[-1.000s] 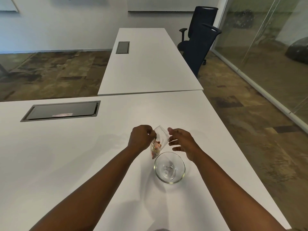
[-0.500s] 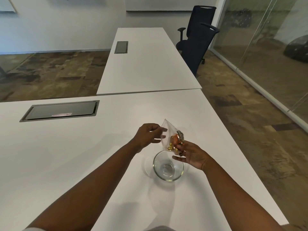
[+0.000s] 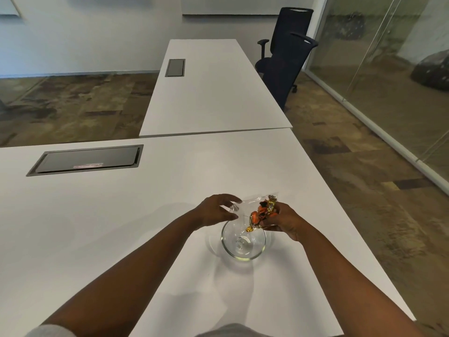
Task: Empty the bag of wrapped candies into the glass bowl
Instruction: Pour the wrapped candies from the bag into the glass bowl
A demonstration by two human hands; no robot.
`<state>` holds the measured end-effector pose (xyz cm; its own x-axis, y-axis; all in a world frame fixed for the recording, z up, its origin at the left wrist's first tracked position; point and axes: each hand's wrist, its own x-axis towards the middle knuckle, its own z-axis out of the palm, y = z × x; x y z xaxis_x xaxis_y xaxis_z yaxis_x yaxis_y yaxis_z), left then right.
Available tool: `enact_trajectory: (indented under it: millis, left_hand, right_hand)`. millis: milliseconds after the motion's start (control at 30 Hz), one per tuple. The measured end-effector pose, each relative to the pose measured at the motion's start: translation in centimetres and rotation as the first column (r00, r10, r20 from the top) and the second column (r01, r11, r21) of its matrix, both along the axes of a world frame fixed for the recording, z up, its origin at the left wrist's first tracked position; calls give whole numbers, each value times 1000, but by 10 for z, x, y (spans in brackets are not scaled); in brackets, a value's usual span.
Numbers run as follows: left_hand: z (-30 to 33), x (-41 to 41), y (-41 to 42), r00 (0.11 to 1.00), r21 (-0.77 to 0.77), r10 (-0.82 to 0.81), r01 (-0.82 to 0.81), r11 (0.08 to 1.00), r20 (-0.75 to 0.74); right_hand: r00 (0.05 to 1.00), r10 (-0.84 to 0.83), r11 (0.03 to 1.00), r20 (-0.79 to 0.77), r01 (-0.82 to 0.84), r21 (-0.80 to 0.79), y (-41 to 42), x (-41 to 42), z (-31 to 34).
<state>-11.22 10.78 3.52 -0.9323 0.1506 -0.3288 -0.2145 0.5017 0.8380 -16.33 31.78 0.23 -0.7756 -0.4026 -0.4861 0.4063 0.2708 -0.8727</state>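
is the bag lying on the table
No, the right hand grips the bag in the air above the bowl, with the left hand holding its other end.

The one camera is riding on my head, looking forward and down across the white table from its near edge, and is taking in the second table and office chair beyond its far edge.

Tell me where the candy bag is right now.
Just right of centre in the head view, the clear bag is held between the left hand and right hand, above the far rim of the glass bowl.
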Motion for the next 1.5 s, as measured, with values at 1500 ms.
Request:
enact_trajectory:
  millis: [1500]
  left_hand:
    - [-48,12,15,985,-376,150,-173,910,-88]
  right_hand:
    - [882,354,829,-311,-142,541,-15,6,27]
